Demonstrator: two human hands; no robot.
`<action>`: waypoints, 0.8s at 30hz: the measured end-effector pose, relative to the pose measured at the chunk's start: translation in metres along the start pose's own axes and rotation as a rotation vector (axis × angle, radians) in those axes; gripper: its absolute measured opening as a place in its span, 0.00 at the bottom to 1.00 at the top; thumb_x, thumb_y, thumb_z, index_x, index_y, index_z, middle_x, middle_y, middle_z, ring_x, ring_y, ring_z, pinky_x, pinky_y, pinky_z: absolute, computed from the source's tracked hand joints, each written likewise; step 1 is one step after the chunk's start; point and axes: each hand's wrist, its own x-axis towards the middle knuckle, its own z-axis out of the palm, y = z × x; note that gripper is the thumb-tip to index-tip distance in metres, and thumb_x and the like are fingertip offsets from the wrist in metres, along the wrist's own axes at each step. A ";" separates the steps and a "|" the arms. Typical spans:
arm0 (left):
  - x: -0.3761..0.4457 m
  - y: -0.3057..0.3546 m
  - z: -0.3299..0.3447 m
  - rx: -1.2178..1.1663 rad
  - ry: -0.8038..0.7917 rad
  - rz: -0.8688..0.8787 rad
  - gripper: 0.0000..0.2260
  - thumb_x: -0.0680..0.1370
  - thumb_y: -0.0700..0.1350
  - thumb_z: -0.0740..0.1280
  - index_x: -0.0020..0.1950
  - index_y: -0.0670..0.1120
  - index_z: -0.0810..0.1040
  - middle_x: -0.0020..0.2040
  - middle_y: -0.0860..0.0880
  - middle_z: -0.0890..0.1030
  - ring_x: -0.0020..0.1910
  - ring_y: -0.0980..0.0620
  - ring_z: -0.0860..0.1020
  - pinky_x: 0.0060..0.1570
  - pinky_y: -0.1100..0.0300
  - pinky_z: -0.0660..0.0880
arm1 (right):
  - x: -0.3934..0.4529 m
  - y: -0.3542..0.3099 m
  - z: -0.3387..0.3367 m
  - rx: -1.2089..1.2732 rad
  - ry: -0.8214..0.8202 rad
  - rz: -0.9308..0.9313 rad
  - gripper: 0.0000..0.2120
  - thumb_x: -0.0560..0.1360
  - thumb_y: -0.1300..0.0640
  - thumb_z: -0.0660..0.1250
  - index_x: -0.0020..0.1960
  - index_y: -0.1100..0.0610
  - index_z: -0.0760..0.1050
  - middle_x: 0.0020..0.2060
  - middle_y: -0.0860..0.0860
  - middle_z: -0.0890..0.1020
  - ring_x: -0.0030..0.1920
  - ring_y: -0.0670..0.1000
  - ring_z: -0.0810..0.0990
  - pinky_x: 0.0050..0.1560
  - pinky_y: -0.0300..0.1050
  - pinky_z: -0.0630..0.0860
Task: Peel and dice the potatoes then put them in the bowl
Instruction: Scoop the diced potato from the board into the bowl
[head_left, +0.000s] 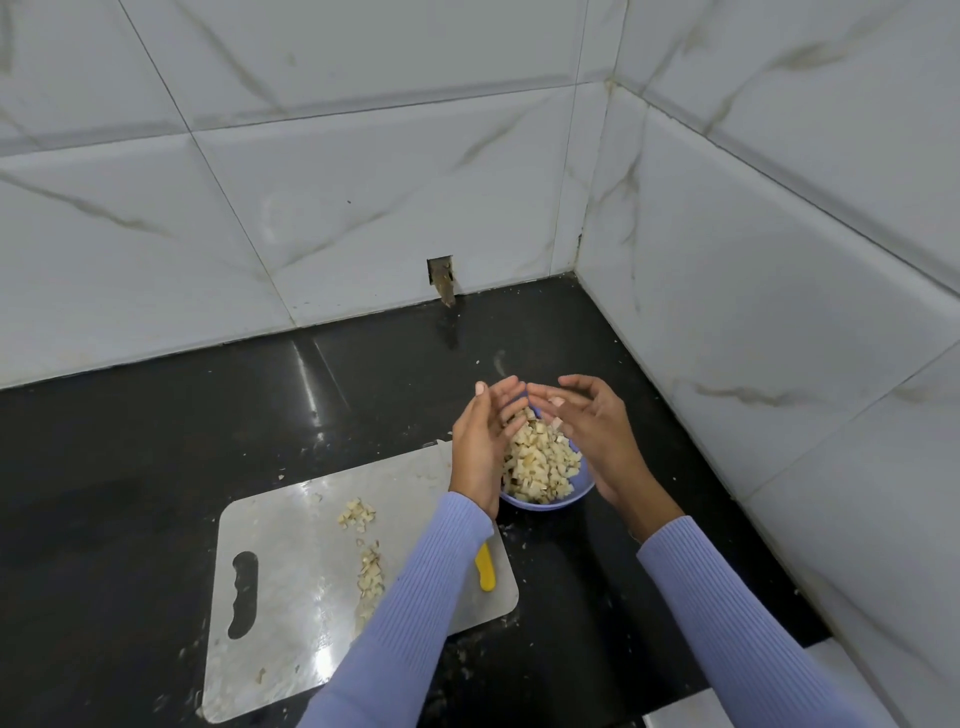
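Over a black tabletop (156, 441) in a tiled corner, a person's two hands hover above a lavender bowl (569, 500) heaped with diced potato (540, 462), palms turned toward each other. The left hand (480, 441) stands at 9 o'clock of the bowl, fingers straight and lifted, tips pointing away from the body; the right hand (592, 426) stands at 3 o'clock, fingers relaxed and slightly bent, with a potato cube or two clinging to them. Both hands are spread and grip nothing. Both forearms reach in from 5 and 6 o'clock in ribbed lavender sleeves (727, 613). At 8 o'clock of the bowl, touching or nearly touching it, lies a pale cutting board (291, 649) carrying two small clusters of leftover potato pieces (357, 514). A knife's yellow handle (486, 571) shows on the board's right edge, just under the left sleeve. Scraps dot the tabletop around the board.
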 end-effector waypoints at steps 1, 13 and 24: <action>0.000 0.000 -0.001 0.005 0.002 0.008 0.17 0.83 0.49 0.54 0.59 0.39 0.77 0.59 0.39 0.80 0.59 0.45 0.78 0.62 0.53 0.74 | -0.001 0.000 0.000 -0.023 -0.010 -0.028 0.14 0.73 0.69 0.68 0.56 0.63 0.71 0.47 0.56 0.85 0.50 0.51 0.84 0.52 0.43 0.80; -0.003 0.003 -0.004 -0.432 -0.082 -0.140 0.34 0.79 0.65 0.48 0.65 0.37 0.73 0.63 0.37 0.76 0.64 0.43 0.74 0.68 0.51 0.66 | -0.009 -0.006 0.000 -0.040 -0.034 0.046 0.12 0.75 0.73 0.61 0.54 0.60 0.70 0.48 0.53 0.83 0.50 0.45 0.82 0.49 0.37 0.78; -0.008 0.003 -0.001 -0.023 -0.156 -0.101 0.26 0.82 0.59 0.44 0.62 0.46 0.75 0.62 0.46 0.79 0.62 0.52 0.76 0.66 0.55 0.68 | -0.009 0.002 -0.014 -1.102 0.003 -0.259 0.10 0.76 0.66 0.65 0.57 0.63 0.79 0.51 0.57 0.83 0.49 0.50 0.80 0.52 0.38 0.76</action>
